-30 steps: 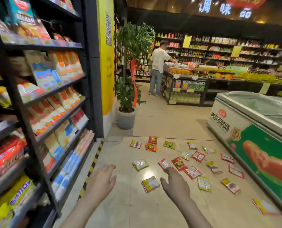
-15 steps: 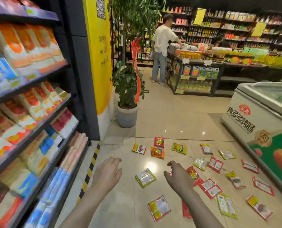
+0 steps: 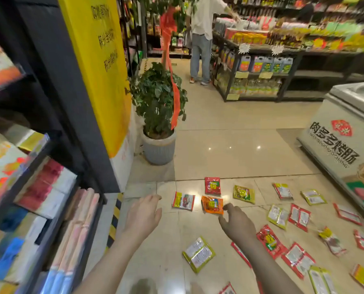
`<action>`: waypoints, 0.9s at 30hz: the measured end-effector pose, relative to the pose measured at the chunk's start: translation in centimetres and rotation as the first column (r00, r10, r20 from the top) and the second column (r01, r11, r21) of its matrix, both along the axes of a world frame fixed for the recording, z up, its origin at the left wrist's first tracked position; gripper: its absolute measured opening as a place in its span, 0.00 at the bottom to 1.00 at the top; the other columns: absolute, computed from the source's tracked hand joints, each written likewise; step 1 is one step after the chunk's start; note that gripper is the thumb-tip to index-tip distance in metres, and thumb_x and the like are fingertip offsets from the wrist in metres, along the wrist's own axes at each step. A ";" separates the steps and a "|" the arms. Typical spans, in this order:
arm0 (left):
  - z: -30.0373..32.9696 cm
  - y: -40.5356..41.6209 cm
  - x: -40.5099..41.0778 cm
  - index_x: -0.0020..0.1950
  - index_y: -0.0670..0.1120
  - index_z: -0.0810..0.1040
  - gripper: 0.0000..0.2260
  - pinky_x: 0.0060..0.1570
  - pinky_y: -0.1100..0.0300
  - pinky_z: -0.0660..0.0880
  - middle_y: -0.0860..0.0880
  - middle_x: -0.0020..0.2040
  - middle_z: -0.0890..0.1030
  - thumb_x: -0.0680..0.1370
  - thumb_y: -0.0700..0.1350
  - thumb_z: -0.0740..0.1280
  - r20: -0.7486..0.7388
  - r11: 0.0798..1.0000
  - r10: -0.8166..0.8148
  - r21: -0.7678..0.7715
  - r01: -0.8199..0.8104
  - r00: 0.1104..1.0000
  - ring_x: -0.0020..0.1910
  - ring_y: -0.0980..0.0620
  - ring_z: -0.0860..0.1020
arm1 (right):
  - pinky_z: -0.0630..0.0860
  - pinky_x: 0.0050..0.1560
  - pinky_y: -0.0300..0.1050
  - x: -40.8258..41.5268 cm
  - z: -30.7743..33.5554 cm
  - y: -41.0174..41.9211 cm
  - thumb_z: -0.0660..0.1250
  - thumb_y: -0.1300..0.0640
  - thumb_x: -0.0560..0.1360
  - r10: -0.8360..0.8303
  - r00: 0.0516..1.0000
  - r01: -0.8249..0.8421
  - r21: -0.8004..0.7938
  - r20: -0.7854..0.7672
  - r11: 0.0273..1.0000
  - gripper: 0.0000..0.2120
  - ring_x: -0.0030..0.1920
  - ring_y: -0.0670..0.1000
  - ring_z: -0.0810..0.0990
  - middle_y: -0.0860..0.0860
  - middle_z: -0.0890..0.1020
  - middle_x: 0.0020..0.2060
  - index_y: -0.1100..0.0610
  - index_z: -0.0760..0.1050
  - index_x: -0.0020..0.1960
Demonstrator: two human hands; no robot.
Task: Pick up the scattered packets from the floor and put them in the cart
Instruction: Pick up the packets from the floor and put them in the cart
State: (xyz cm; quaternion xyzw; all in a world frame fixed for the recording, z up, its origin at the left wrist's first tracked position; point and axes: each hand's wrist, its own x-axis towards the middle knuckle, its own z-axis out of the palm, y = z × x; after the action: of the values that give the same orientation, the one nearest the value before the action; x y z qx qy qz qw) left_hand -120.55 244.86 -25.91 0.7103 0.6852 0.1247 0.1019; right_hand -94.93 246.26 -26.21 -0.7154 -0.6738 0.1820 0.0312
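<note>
Neither hand holds anything. Both reach forward over the floor (image 3: 230, 153) with fingers loosely spread. The right hand (image 3: 237, 224) hovers with its fingertips just beside the near edge of an orange packet (image 3: 212, 204); whether they touch it I cannot tell. The left hand (image 3: 144, 215) hangs near a red-and-white packet (image 3: 183, 200), apart from it. More packets lie scattered rightward toward the freezer (image 3: 346, 132), whose base bounds that side. A shelf unit (image 3: 56, 98) and a yellow-black striped floor edge (image 3: 114, 221) bound the left. Beyond the packets bare tile runs past a potted plant (image 3: 158, 115). No cart shows.
</note>
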 end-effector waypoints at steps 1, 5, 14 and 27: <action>-0.3 2.6 -0.7 0.69 0.47 0.69 0.17 0.57 0.56 0.68 0.49 0.64 0.74 0.80 0.47 0.58 -0.011 1.000 -0.022 -0.023 0.022 1.000 0.64 0.48 0.72 | 0.73 0.53 0.46 -0.8 -0.7 2.1 0.58 0.49 0.78 -0.025 1.000 0.025 -0.016 -0.006 1.000 0.17 0.60 0.55 0.74 0.53 0.75 0.60 0.55 0.67 0.65; -1.9 12.0 -3.1 0.69 0.48 0.68 0.17 0.57 0.57 0.69 0.50 0.65 0.73 0.80 0.47 0.57 -0.066 0.989 -0.131 -0.080 0.126 0.989 0.63 0.49 0.72 | 0.73 0.53 0.47 -3.0 -3.0 9.1 0.59 0.50 0.78 -0.127 0.992 0.127 -0.069 -0.002 0.990 0.18 0.61 0.55 0.74 0.54 0.75 0.60 0.54 0.67 0.65; -7.5 28.0 -2.5 0.67 0.46 0.70 0.17 0.58 0.53 0.70 0.46 0.63 0.74 0.79 0.45 0.59 -0.047 0.929 -0.293 -0.250 0.273 0.955 0.64 0.46 0.71 | 0.72 0.49 0.47 -1.8 -7.5 21.0 0.60 0.52 0.78 -0.273 0.961 0.278 -0.179 0.051 0.944 0.17 0.58 0.56 0.75 0.55 0.75 0.59 0.56 0.67 0.65; -25.4 46.5 5.3 0.70 0.47 0.66 0.19 0.56 0.54 0.69 0.48 0.66 0.70 0.79 0.46 0.60 -0.162 0.815 -0.433 -0.491 0.308 0.886 0.63 0.47 0.71 | 0.73 0.52 0.49 4.8 -24.7 37.7 0.60 0.51 0.77 -0.291 0.952 0.304 -0.354 0.090 0.885 0.19 0.60 0.56 0.74 0.55 0.73 0.60 0.54 0.66 0.66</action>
State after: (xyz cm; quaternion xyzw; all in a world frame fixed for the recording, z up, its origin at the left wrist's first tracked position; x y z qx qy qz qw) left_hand -115.27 291.40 -51.27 0.7977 0.5492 -0.1571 0.1934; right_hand -90.13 283.93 -50.92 -0.8065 -0.5113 0.2842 -0.0856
